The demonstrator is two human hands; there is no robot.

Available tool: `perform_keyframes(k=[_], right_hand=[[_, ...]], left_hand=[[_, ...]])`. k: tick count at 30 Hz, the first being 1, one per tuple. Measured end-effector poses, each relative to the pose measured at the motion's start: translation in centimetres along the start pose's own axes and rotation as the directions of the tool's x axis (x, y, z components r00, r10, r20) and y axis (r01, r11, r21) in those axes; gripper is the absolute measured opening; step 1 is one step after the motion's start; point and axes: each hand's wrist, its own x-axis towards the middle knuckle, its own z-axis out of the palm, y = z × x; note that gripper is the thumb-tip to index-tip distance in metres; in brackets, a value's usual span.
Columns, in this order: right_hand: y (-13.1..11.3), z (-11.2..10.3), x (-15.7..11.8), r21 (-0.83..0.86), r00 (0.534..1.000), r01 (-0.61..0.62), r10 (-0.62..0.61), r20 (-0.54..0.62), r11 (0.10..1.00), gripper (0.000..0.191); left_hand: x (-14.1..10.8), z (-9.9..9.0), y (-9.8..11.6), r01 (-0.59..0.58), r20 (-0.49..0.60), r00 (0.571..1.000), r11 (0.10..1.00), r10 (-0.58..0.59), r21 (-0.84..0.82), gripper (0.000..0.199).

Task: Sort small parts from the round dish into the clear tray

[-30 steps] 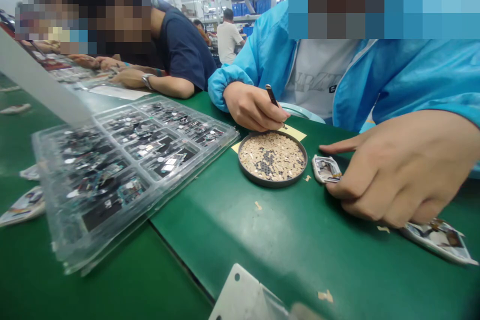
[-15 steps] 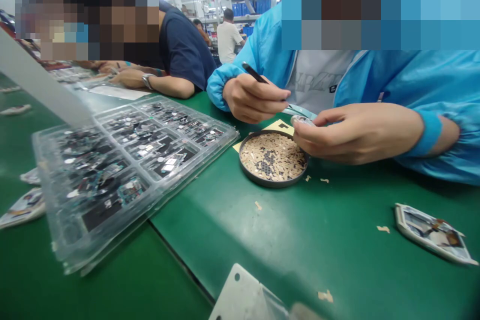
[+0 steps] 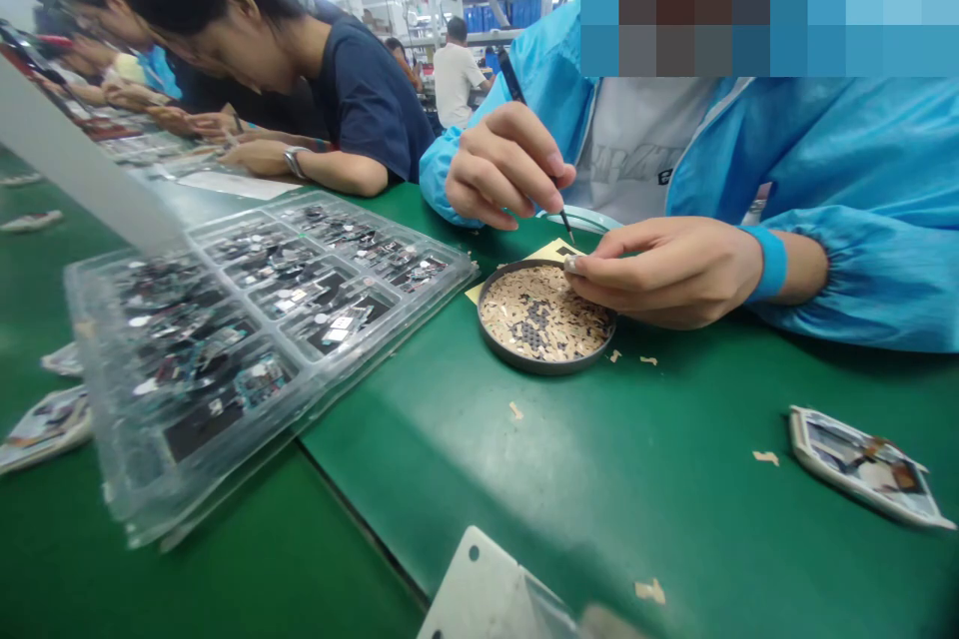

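Note:
Neither my left hand nor my right hand shows. Across the table, a co-worker in a blue jacket faces me. That person's hand (image 3: 505, 165) at the picture's left grips black tweezers (image 3: 512, 76), points down near a yellow paper (image 3: 552, 252) with a dark mark. The same person's other hand (image 3: 666, 270), with a blue wristband, pinches a small whitish piece (image 3: 571, 263), mostly hidden by the fingers. Just below is a round dark dish (image 3: 546, 364) full of small tan cut pieces (image 3: 516, 295).
A clear compartment tray (image 3: 300, 359) of small electronic parts stands at left. White casings (image 3: 869, 469) (image 3: 49, 429) lie at right and far left. Loose tan pieces (image 3: 649, 590) dot the green table (image 3: 599, 479). A white plate (image 3: 479, 579) juts up in front. Another worker (image 3: 375, 100) leans in behind the tray.
The co-worker's tweezers have swung from the whitish piece to a steeper, downward angle. Their banded hand has shifted left, over the dish's edge.

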Motion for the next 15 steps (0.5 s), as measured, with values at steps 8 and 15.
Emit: perform_keyframes(k=[8, 15], right_hand=[[0.0, 1.0, -0.4, -0.002, 0.994, -0.032, 0.031, -0.102, 0.999, 0.048], [0.2, 1.5, -0.3, 0.013, 0.989, -0.009, 0.011, -0.15, 1.0, 0.047]], left_hand=[[-5.3, 2.0, 3.4, -0.603, -0.036, 0.796, 0.796, 0.605, 0.046, 0.038], [-2.6, 0.7, 1.2, -0.88, 0.025, 0.475, 0.476, 0.88, -0.014, 0.047]])
